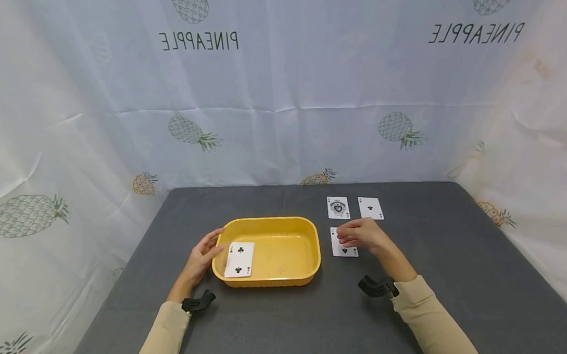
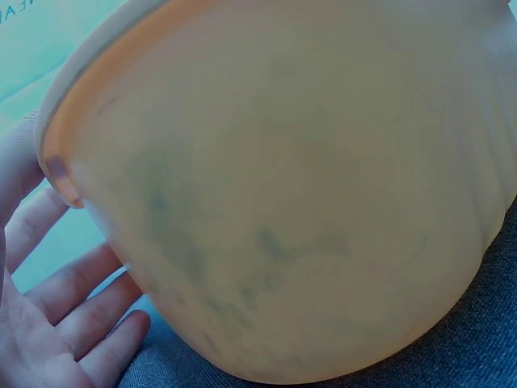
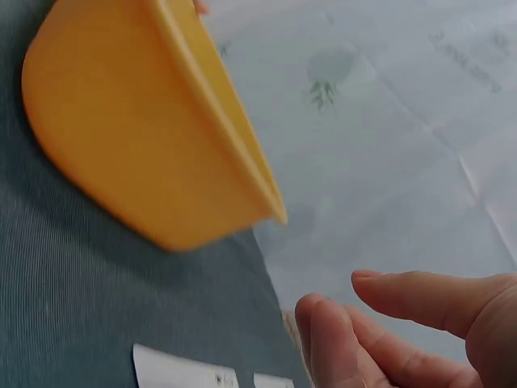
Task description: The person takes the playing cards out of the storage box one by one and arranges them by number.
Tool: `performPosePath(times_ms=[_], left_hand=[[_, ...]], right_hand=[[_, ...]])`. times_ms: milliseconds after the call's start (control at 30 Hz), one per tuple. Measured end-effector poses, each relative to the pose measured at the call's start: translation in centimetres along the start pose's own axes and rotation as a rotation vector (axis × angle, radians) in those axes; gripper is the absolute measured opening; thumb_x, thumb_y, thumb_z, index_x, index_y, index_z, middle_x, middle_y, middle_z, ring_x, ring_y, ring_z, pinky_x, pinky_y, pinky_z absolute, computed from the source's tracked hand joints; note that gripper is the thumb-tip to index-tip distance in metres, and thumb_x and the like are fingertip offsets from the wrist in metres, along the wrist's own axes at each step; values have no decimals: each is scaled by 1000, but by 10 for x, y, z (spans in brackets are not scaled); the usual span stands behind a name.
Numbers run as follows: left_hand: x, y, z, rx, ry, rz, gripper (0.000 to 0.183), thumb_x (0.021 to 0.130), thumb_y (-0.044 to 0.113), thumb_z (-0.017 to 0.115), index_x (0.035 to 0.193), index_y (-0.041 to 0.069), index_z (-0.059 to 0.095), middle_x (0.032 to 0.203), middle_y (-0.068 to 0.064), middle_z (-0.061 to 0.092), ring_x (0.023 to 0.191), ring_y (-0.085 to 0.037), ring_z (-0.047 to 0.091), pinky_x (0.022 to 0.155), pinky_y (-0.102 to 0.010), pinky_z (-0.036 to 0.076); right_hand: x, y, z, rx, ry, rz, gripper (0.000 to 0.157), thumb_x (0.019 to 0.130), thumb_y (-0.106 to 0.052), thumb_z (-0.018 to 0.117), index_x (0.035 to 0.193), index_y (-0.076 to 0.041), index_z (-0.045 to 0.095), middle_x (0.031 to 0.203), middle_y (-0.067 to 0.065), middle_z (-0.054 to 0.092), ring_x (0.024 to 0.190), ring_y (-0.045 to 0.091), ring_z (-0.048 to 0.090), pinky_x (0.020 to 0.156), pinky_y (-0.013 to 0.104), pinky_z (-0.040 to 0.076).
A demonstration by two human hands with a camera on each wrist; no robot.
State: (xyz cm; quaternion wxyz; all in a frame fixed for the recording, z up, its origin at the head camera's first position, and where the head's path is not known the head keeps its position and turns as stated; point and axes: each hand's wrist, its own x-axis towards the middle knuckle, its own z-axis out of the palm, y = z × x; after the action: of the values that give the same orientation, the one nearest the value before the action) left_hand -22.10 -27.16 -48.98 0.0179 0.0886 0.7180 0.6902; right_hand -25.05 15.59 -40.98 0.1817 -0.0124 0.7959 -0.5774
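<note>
My left hand (image 1: 201, 257) grips the left end of a yellow plastic tray (image 1: 286, 224), thumb over the rim and fingers against the outer wall (image 2: 266, 194). Inside, at the tray's left end, lies a two of clubs (image 1: 239, 260), face up. To the right of the tray, my right hand (image 1: 363, 234) hovers over a black two (image 1: 337, 250) and partly hides it. Nothing sits between its loosely bent fingers (image 3: 335, 339) and the separate thumb (image 3: 420, 299).
Behind the black two, an ornate ace (image 1: 338, 207) and an ace of clubs (image 1: 370, 207) lie face up side by side. The dark grey table (image 1: 278, 328) stands against a white pineapple-print curtain (image 1: 287, 68). Both wrists wear black bands.
</note>
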Motion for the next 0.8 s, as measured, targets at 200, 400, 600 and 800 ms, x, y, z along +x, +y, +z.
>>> performPosePath(times_ms=[200, 400, 600, 800], left_hand=[[1, 1, 1, 20, 16, -39, 54, 95, 7, 54, 144, -2, 34, 132, 2, 50, 109, 4, 59, 88, -13, 50], [2, 0, 0, 1, 2, -27, 54, 95, 4, 53, 144, -5, 33, 127, 10, 53, 109, 1, 59, 87, -14, 51], [1, 0, -1, -13, -10, -14, 54, 95, 5, 53, 144, -5, 32, 122, 19, 55, 109, 2, 59, 87, -14, 51], [2, -1, -1, -13, -12, 0, 55, 95, 4, 53, 144, -6, 31, 121, 20, 56, 109, 2, 59, 87, -14, 51]], right_hand=[[-2, -16, 22, 3, -92, -37, 42, 93, -16, 63, 119, 16, 58, 85, 3, 73, 74, 8, 68, 74, 27, 59], [-1, -28, 48, 46, -170, -49, 39, 92, -9, 62, 120, 18, 56, 90, 12, 74, 74, 9, 71, 70, 25, 59], [5, -35, 79, 36, -220, -63, 35, 91, -6, 62, 115, 19, 59, 89, 15, 74, 70, 10, 71, 76, 36, 59], [12, -39, 114, 10, -238, -38, 27, 89, -6, 65, 106, 15, 65, 82, 11, 73, 68, 13, 70, 78, 42, 58]])
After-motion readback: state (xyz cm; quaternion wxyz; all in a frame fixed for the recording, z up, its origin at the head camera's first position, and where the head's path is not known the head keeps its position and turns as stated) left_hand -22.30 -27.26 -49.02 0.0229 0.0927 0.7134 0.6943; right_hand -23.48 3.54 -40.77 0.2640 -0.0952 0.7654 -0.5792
